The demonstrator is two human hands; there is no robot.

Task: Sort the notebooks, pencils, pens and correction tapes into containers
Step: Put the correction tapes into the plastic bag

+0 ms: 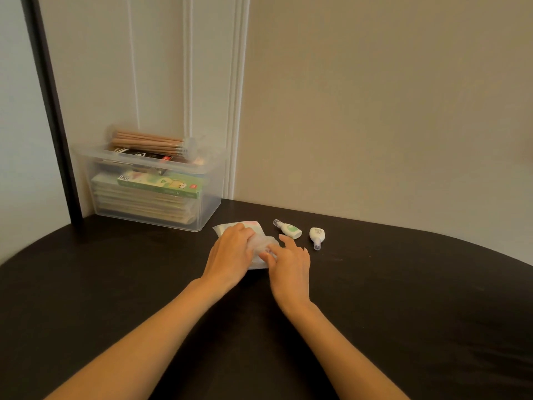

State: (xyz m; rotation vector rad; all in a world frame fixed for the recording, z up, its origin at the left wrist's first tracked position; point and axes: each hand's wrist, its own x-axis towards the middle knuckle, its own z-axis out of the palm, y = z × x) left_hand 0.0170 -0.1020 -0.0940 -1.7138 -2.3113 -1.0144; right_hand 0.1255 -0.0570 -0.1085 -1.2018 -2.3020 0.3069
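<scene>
Two correction tapes lie on the dark table, near each other but apart, just right of the hands. One clear container stands at the back left. It holds a stack of notebooks, too many and too close to count, one green box, and one bundle of pencils on top. One thin plastic bag lies between the hands. The left hand grips it with curled fingers. The right hand has its fingers spread and its thumb on the bag; whether it pinches it is not clear.
</scene>
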